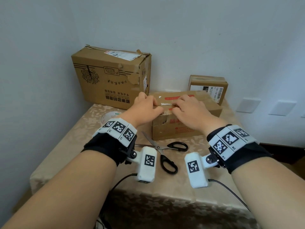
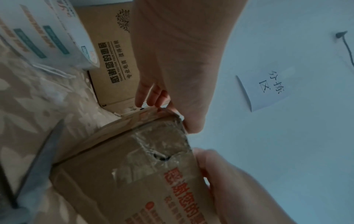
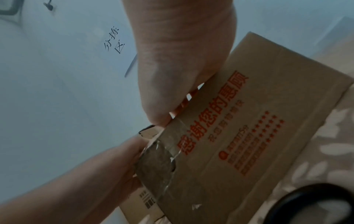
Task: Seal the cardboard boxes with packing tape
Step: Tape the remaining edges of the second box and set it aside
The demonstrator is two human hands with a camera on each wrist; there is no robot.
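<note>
A flat brown box with red print lies in the middle of the table. My left hand grips its left top corner, fingers curled over the top and thumb on the near side. Wrinkled clear tape covers that corner, under the left hand. My right hand rests on the top beside it, fingertips pressing at the seam. In the right wrist view its thumb lies along the top front edge of the box. A tape roll lies on the table behind my left wrist.
Black-handled scissors lie open on the table just in front of the box. A large cardboard box stands at the back left against the wall, a small labelled box at the back right. The table has a patterned beige cloth.
</note>
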